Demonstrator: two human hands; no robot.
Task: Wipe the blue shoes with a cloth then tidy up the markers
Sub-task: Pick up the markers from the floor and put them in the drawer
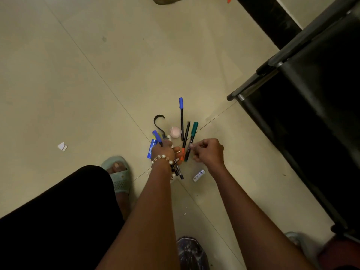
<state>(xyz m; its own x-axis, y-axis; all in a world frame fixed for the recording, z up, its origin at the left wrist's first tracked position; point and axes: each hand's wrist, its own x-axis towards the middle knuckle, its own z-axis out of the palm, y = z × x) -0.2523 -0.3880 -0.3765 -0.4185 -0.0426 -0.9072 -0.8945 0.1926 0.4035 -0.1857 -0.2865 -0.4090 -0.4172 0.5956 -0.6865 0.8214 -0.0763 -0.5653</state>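
Markers lie scattered on the tiled floor in front of me. My left hand [163, 152], with a bead bracelet on the wrist, grips a bundle of markers: a blue-capped marker [157, 136] sticks out above the fist and black ends [178, 171] show below the wrist. Its fingertips touch an orange-capped marker [184, 141]. My right hand [209, 152] has curled fingers and pinches the body of a green-capped marker [192, 136]. A second blue-capped marker [181, 117] lies alone, farther away. No blue shoes are in view.
Among the markers lie a small pink round jar [175, 132], a black hook [158, 121], a blue tube [151, 151] and a small white item [198, 175]. A black shelf unit [311, 94] fills the right side. My slippered foot [118, 172] is left; a patterned cloth [191, 252] lies near me.
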